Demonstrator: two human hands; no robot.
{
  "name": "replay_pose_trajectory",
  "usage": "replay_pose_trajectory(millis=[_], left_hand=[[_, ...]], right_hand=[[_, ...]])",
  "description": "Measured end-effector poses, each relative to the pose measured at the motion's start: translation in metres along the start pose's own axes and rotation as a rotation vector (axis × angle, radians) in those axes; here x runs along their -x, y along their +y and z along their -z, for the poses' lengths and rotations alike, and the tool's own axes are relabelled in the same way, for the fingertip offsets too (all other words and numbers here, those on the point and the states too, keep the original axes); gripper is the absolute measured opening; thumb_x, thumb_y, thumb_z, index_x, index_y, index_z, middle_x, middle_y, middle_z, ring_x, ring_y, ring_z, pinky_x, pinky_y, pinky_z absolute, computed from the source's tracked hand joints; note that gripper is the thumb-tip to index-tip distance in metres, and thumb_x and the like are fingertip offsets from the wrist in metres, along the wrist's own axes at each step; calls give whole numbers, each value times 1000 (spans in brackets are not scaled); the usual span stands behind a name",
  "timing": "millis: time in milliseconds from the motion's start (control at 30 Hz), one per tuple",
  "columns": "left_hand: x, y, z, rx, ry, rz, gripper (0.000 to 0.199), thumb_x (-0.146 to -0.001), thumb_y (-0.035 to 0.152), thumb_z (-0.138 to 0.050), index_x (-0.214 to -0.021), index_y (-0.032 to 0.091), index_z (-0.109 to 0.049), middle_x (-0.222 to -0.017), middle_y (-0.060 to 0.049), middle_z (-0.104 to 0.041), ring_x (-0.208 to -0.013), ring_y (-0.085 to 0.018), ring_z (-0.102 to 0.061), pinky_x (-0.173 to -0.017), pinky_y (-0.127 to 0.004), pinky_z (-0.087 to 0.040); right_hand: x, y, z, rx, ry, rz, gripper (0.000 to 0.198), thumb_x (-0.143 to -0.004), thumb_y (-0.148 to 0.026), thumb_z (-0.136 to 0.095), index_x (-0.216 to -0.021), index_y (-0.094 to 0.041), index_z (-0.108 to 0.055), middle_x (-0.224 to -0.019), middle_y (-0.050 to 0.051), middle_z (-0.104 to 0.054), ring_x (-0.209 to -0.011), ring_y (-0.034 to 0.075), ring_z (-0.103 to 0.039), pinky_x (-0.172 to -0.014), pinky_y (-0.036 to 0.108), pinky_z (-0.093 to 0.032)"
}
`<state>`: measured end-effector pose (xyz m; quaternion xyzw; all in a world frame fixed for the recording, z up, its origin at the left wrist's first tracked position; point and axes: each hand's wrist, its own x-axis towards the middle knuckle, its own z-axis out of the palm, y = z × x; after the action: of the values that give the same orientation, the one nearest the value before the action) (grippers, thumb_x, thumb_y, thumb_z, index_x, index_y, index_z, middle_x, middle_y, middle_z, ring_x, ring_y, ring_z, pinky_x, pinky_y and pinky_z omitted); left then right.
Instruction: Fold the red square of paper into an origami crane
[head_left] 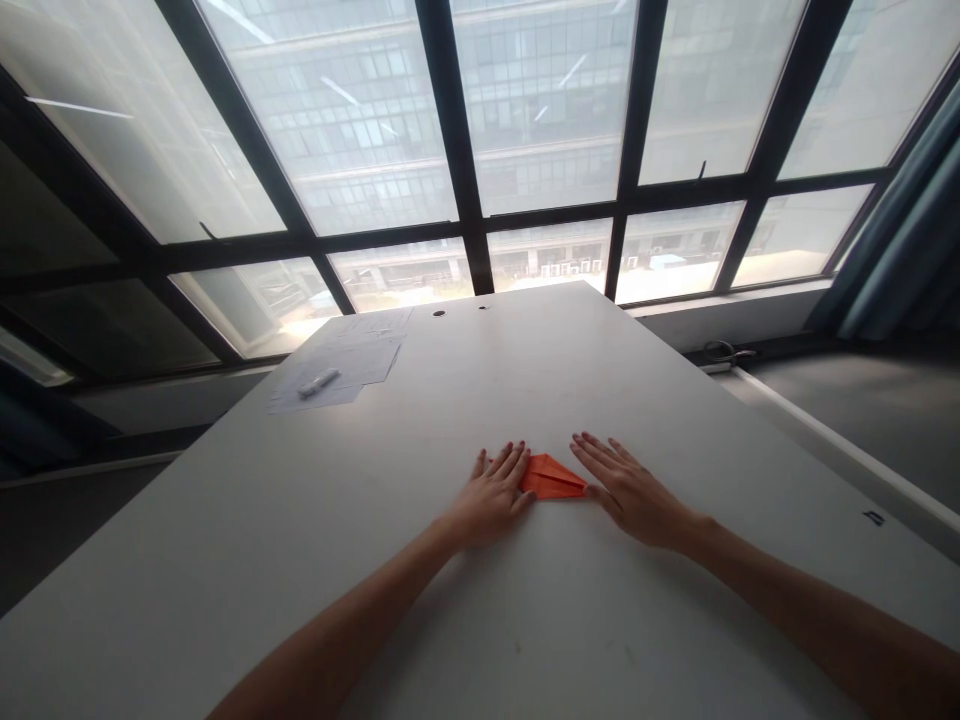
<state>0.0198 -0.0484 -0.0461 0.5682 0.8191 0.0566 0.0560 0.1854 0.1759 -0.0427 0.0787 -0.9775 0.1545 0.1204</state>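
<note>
A folded piece of orange paper [551, 478] lies flat on the white table [450, 400], with creases running toward its pointed right end. Across its left part rests my left hand [496, 492], palm down with fingers stretched out, hiding that side of the paper. My right hand [628, 490] is at the paper's right tip, its fingers straight and the thumb touching or very near the point. Neither hand is wrapped around anything.
Toward the far left of the table are several printed sheets [360, 350] with a small wrapped white object [319, 383] on top. A dark mark [873, 518] shows near the right edge. Large windows [540, 110] stand beyond the table, and a blue curtain [900, 230] hangs at right.
</note>
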Motion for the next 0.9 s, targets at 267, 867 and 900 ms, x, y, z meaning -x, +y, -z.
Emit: replay_pose_trajectory(millis=[267, 867, 900], left_hand=[[-4, 21, 1, -119, 215, -85, 57, -104, 41, -19, -155, 16, -16, -161, -11, -17, -150, -24, -9, -121, -50, -3], [-13, -13, 3, 35, 289, 199, 51, -103, 30, -21, -150, 11, -30, -155, -14, -33, -146, -23, -26, -119, -49, -20], [-13, -10, 3, 58, 337, 140, 50, -103, 27, -23, -151, 13, -29, -155, -12, -33, -146, -21, -26, -120, -46, -21]], right_hand=[[-4, -15, -11, -81, -256, 213, 68, -101, -49, -37, -155, -26, -3, -161, 8, -13, -149, 24, -13, -120, 51, 0], [-2, -3, 5, -174, -283, 240, 66, -100, -42, -45, -155, -30, -11, -160, 4, -19, -148, 22, -15, -120, 48, 3], [-2, -3, 6, -182, -280, 243, 66, -99, -41, -46, -155, -30, -12, -160, 4, -21, -148, 22, -15, -120, 49, 3]])
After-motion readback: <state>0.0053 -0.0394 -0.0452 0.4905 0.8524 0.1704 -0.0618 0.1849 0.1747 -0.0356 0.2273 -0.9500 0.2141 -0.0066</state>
